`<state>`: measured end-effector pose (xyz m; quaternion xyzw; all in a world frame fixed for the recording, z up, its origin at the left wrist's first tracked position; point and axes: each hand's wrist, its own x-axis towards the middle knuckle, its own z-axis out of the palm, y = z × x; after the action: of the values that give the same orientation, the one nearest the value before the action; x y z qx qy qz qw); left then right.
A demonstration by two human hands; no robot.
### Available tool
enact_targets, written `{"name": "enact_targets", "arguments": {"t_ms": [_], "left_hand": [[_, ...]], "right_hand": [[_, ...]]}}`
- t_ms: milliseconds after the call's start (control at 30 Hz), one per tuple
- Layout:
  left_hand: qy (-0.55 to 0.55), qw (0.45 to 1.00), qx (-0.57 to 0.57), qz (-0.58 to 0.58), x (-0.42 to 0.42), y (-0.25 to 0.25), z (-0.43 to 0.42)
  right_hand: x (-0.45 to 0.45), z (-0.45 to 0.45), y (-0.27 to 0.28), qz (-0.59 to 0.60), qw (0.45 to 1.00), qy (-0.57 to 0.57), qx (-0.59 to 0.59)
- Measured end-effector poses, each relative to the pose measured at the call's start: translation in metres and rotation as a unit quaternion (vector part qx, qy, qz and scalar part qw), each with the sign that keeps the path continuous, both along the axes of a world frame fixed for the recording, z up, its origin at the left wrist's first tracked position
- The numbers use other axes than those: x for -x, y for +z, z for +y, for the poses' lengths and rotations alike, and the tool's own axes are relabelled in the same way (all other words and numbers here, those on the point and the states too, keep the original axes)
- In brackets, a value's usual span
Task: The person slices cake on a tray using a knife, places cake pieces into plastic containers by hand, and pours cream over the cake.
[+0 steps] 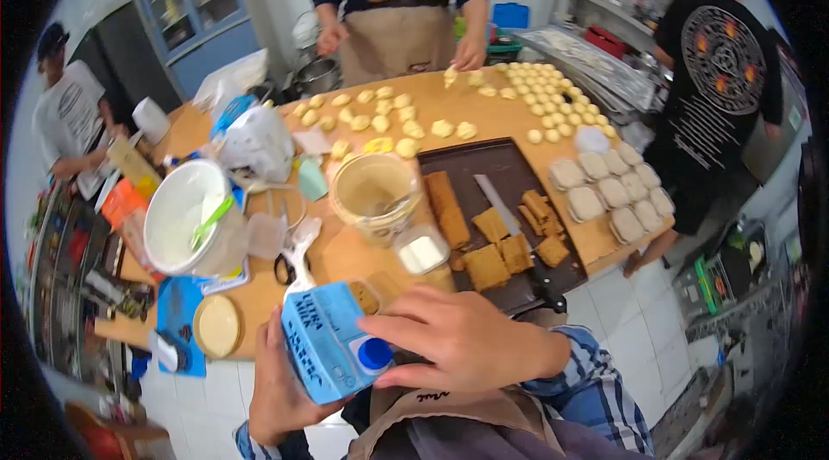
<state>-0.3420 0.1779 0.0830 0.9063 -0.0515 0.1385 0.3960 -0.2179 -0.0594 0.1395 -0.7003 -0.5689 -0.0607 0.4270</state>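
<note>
A blue milk carton (324, 343) is tilted in front of my body, with my left hand (275, 395) wrapped round its side and base. Its blue screw cap (375, 353) faces toward my right hand (471, 330). The fingers and thumb of that hand are stretched out and apart on either side of the cap, close to the carton's top; whether they touch the cap I cannot tell. Just beyond the carton are a clear tub with white contents (422, 253) and a beige bucket (376, 192) with a utensil inside.
A dark tray (449, 162) holds brown cake pieces and a knife (546, 292). Dough balls (553, 97) and pale square buns (613, 188) lie at the right. Left stand a white bucket (177, 227) and scissors (283, 270). Another person handles dough across the table (509, 128); two more people stand nearby.
</note>
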Motion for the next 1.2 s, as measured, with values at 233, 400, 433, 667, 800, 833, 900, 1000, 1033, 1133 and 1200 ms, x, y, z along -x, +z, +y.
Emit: {"name": "enact_targets", "arguments": {"t_ms": [233, 400, 433, 667, 800, 833, 900, 1000, 1033, 1133, 1200], "left_hand": [[-0.023, 0.996, -0.085, -0.011, 0.006, 0.018, -0.004], [-0.037, 0.995, -0.088, -0.005, 0.008, 0.021, -0.004], [-0.033, 0.995, -0.092, -0.010, 0.008, 0.021, -0.003], [0.100, 0.990, 0.041, -0.087, 0.007, 0.010, 0.002], [0.202, 0.957, 0.184, -0.094, 0.008, -0.001, 0.035], [0.224, 0.944, 0.222, -0.099, 0.007, -0.007, 0.044], [0.272, 0.935, 0.169, -0.153, -0.003, -0.016, 0.067], [0.330, 0.913, 0.087, -0.225, -0.019, -0.040, 0.096], [0.348, 0.902, 0.059, -0.247, -0.025, -0.046, 0.101], [0.360, 0.896, 0.065, -0.250, -0.038, -0.056, 0.101], [0.379, 0.892, 0.061, -0.240, -0.044, -0.065, 0.101]], "right_hand": [[0.000, -0.010, 0.009, -0.023, 0.992, 0.051, 0.117], [0.000, -0.006, 0.008, -0.017, 0.995, 0.076, 0.068], [0.000, -0.005, 0.008, -0.018, 0.995, 0.072, 0.069], [-0.006, -0.004, 0.004, 0.057, 0.998, -0.024, -0.010], [-0.034, -0.026, 0.001, 0.097, 0.973, -0.203, 0.044], [-0.044, -0.029, -0.002, 0.122, 0.957, -0.252, 0.071], [-0.074, -0.035, -0.029, 0.024, 0.962, -0.250, 0.108], [-0.104, -0.029, -0.071, -0.025, 0.961, -0.232, 0.146], [-0.110, -0.027, -0.079, -0.025, 0.962, -0.223, 0.156], [-0.117, -0.011, -0.085, 0.120, 0.934, -0.265, 0.209], [-0.121, -0.003, -0.091, 0.124, 0.906, -0.313, 0.254]]}}
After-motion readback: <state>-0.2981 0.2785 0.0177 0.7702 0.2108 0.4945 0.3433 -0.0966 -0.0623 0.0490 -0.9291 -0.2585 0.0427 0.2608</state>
